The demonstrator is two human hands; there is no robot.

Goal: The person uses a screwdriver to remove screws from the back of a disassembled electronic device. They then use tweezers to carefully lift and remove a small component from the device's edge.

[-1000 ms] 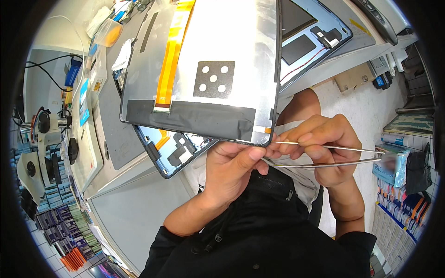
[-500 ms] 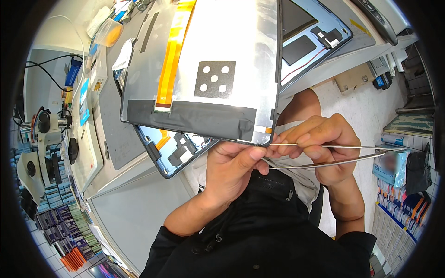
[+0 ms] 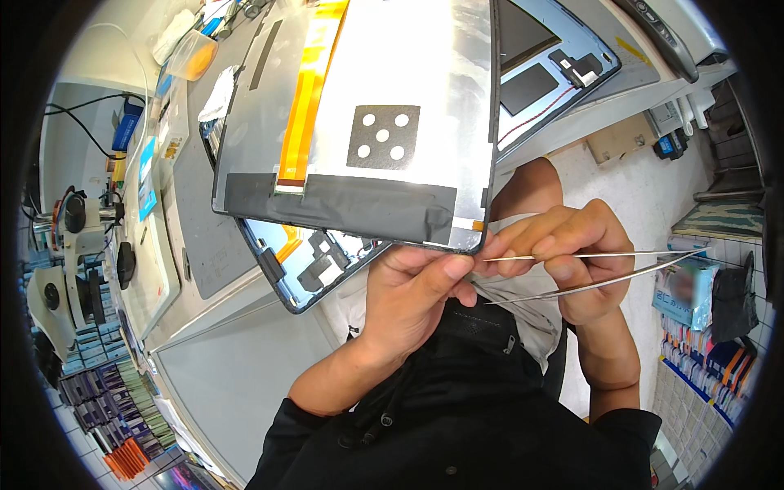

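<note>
A tablet display panel [image 3: 253, 147] is turned with its silver back up, its near edge jutting past the bench. An orange ribbon cable [image 3: 300, 122] runs down it to a band of black tape [image 3: 351, 200]. My left hand [image 3: 404, 290] is closed on the panel's near right corner, thumb on top. Close against that corner, my right hand [image 3: 588, 249] grips long metal tweezers [image 3: 625, 282] whose joined end points right. One tweezer arm reaches the corner; the other hangs apart below it. Finger overlap hides the exact contact. Beneath the panel sits an opened blue tablet housing [image 3: 527, 126].
The grey bench mat [image 3: 208, 212] lies under the tablet parts. At the left stands a microscope-like white device [image 3: 53, 294]. A clear tub [image 3: 193, 57] sits at the back left. A long dark device [image 3: 653, 33] rests at the back right.
The panel's near corner has shifted very slightly right and up. The tweezers' joined end has risen a little, while both hands keep their holds.
</note>
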